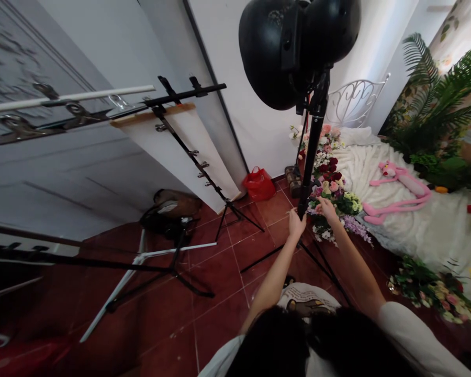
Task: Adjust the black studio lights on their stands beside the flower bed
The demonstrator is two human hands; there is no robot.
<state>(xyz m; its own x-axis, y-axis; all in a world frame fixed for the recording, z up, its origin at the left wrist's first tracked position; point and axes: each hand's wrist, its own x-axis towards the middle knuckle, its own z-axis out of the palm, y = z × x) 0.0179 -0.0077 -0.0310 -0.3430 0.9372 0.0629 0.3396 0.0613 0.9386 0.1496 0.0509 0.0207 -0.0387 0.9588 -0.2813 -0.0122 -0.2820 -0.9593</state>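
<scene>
A black studio light (272, 55) rises in front of me on a black light stand (312, 152), its large lamp head at the top of the view. My left hand (297, 225) is closed around the lower part of the stand's pole, just above the spread legs. To the right of the pole, and a little higher, is my right hand (328, 210). Its fingers point toward the pole, loosely bent and apart, and I see nothing held in them. Artificial flowers (333, 186) stand close behind that hand.
Left of me, a backdrop stand with clips (184, 146) bears a pale hanging sheet (215, 152). White and black tripod legs (141, 257) cross the tiled floor. A red bag (259, 183) sits by the wall. On the right, a pink plush toy (406, 183) lies on white cloth (357, 152).
</scene>
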